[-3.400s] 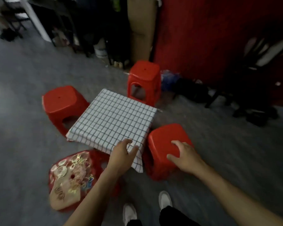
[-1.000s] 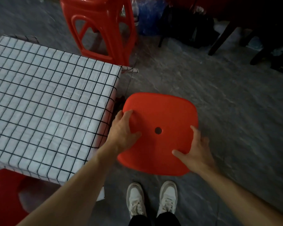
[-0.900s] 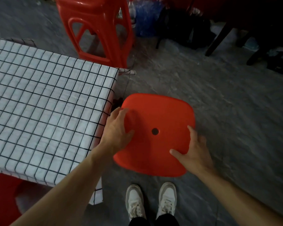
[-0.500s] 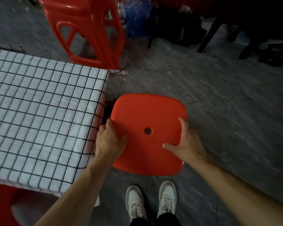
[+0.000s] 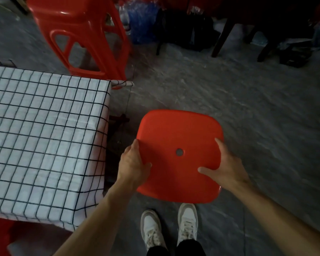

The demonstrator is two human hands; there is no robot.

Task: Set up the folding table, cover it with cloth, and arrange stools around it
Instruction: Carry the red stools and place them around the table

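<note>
A red plastic stool [image 5: 179,137] with a round hole in its seat stands just in front of my feet. My left hand [image 5: 133,165] grips the seat's left edge and my right hand [image 5: 222,167] grips its right edge, thumbs on top. A gap of floor separates the stool from the folding table, which is covered by a white cloth with a black grid [image 5: 42,137] at the left. A cloth corner hangs at the table's far right corner.
A taller red stool [image 5: 81,32] stands beyond the table's far right corner. Part of another red stool [image 5: 0,237] shows at the bottom left. Dark chair legs [image 5: 220,41], bags and a blue plastic bag [image 5: 140,21] clutter the back. Grey floor lies open to the right.
With both hands holding its seat, the stool has shifted right, away from the table's edge, so a gap now shows between them.
</note>
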